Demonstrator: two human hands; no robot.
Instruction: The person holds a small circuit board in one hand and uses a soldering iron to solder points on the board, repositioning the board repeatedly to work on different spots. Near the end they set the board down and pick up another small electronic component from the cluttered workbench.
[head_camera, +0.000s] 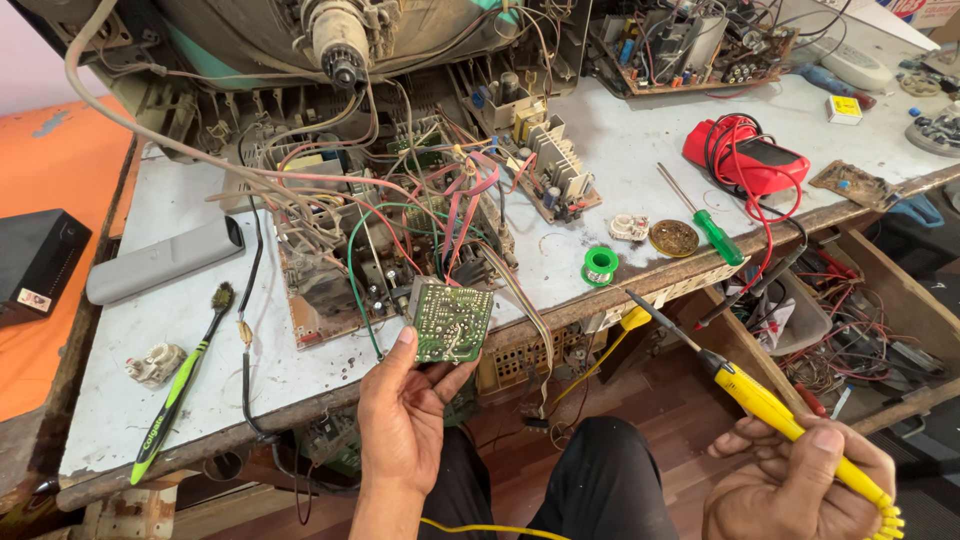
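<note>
My left hand (405, 415) holds a small green circuit board (452, 322) upright by its lower edge, solder side toward me. Wires run from the board up into the open television chassis (400, 215) on the worktable (180, 310). My right hand (800, 480) grips a yellow-handled soldering iron (760, 400) low at the right. The iron's dark tip (640, 303) points up and left, a short way to the right of the board and not touching it.
A solder spool (600, 265), a round flux tin (673, 238) and a green-handled screwdriver (712, 228) lie near the table's front edge. A red multimeter (750, 160) sits at the right; a grey remote (165, 260) and a green brush (185, 385) lie at the left. An open drawer (850, 310) holds tangled wires.
</note>
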